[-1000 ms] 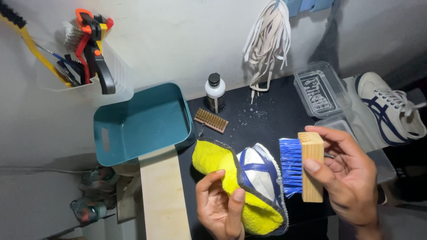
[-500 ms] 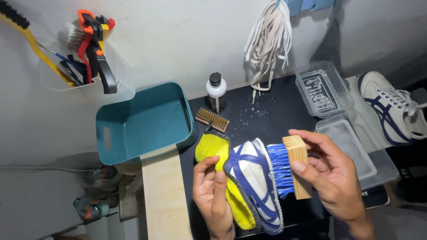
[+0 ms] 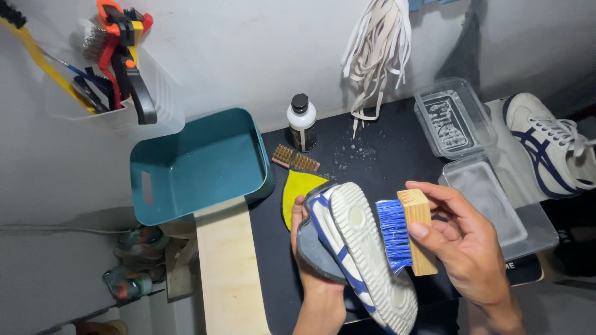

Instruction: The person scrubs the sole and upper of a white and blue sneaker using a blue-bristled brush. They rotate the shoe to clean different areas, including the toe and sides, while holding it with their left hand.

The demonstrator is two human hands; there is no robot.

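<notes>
The left hand (image 3: 310,273) gripped the white sneaker (image 3: 360,254) sole-up over the counter's (image 3: 372,161) front edge; the right hand (image 3: 465,242) clasped the blue-bristled wooden brush (image 3: 406,231) against it.

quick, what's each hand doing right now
Left hand: closed on the white and blue sneaker, sole turned up.
Right hand: closed on the wooden brush, blue bristles at the sole's edge.
</notes>
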